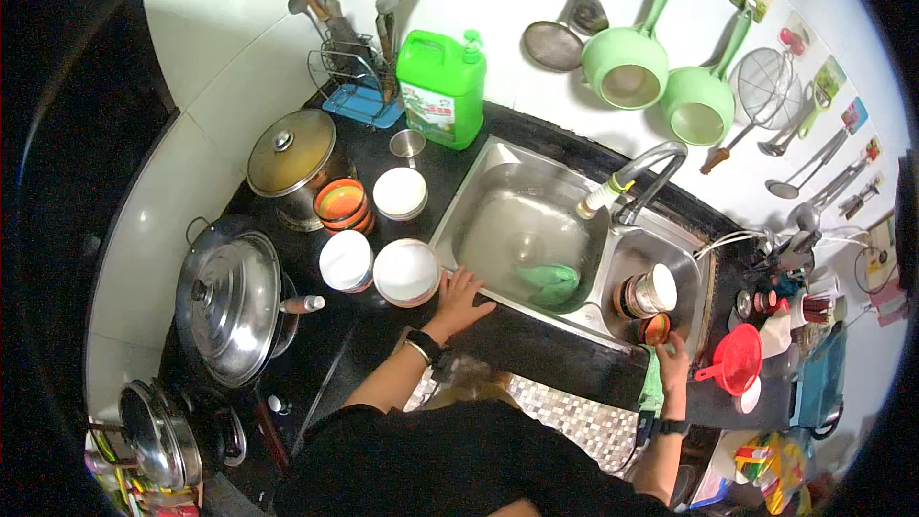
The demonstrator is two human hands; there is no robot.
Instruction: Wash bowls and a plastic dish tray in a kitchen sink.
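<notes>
My left hand rests with spread fingers at the front left corner of the steel sink, just right of a stack of white bowls. Fingers bent, my right hand is at the front edge of the smaller basin, beside an orange bowl; whether it grips the bowl is unclear. A green cloth hangs over the counter edge by that hand. In the smaller basin a stack of bowls lies tilted. The large basin holds water and a submerged green cloth.
The faucet arches above the basins. Orange bowls, more white bowls, a lidded pot and a lidded wok stand leftward. Behind is a green jug. A red strainer lies rightward; ladles and pans hang above.
</notes>
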